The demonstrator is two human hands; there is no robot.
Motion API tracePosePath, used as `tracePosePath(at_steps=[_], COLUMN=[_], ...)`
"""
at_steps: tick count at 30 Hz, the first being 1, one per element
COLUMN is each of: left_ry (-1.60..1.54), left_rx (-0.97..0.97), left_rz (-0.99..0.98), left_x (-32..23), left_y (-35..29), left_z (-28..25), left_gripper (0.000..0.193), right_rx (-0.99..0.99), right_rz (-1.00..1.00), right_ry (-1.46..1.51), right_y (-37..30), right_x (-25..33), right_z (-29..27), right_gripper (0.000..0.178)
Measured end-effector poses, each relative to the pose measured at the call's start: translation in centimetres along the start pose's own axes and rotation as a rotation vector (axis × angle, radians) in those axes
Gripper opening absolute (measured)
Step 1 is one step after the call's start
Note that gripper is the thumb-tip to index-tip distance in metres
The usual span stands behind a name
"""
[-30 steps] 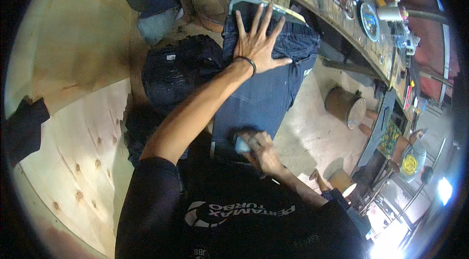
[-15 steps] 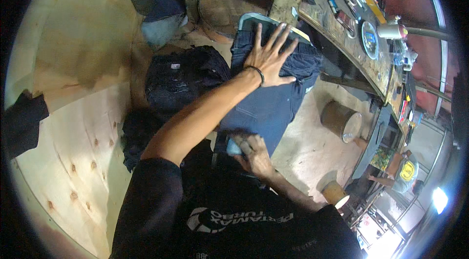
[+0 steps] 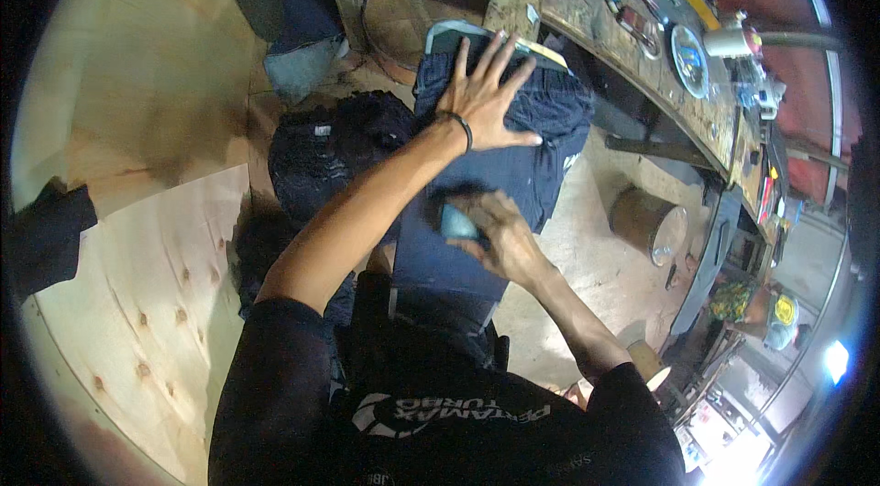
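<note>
Garment [image 3: 488,169]: lies near-to-far (far end rightward)
Left hand [image 3: 484,108]: splayed flat atop
Right hand [image 3: 506,237]: curled round blue block [image 3: 457,223]

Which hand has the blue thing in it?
The right hand: it's curled around a light blue block. The left hand, with the black wristband, lies spread out on the dark blue denim garment instead.
</note>
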State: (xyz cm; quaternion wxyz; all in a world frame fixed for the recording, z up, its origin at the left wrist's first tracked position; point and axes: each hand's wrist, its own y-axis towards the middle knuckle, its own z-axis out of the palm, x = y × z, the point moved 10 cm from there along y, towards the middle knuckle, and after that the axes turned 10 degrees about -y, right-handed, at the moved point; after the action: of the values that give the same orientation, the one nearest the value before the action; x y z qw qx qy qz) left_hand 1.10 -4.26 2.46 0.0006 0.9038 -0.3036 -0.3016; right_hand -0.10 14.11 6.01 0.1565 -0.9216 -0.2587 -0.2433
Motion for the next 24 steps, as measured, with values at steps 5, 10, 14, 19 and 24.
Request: tracePosePath(at_steps=[5,10,14,19,24], left_ry=[-0.614,-0.597,-0.754,-0.682,-0.789], left_rx=[-0.420,-0.405,-0.176,0.133,-0.057], left_rz=[-0.043,-0.689,-0.804,-0.894,-0.733], left_x=[0.8,3.5,0.9,-2.7,-0.8], left_y=[-2.9,-19.5,-32.0,-39.2,-30.4], left_z=[-7.3,-3.7,3.2,3.0,-1.0], left_gripper=[0.093,0.081,0.075,0.077,0.076], right_rx=[-0.528,-0.898,-0.919,-0.984,-0.787], right_rz=[0.551,0.601,0.542,0.542,0.696], right_ry=[0.146,0.160,0.132,0.192,0.106], right_y=[-1.9,-2.6,-9.8,-14.1,-7.5], right_x=[-5.9,-14.7,-11.0,-1.8,-7.6], right_z=[-8.2,-4.1,3.4,4.0,-0.7], right_gripper=[0.070,0.073,0.077,0.085,0.085])
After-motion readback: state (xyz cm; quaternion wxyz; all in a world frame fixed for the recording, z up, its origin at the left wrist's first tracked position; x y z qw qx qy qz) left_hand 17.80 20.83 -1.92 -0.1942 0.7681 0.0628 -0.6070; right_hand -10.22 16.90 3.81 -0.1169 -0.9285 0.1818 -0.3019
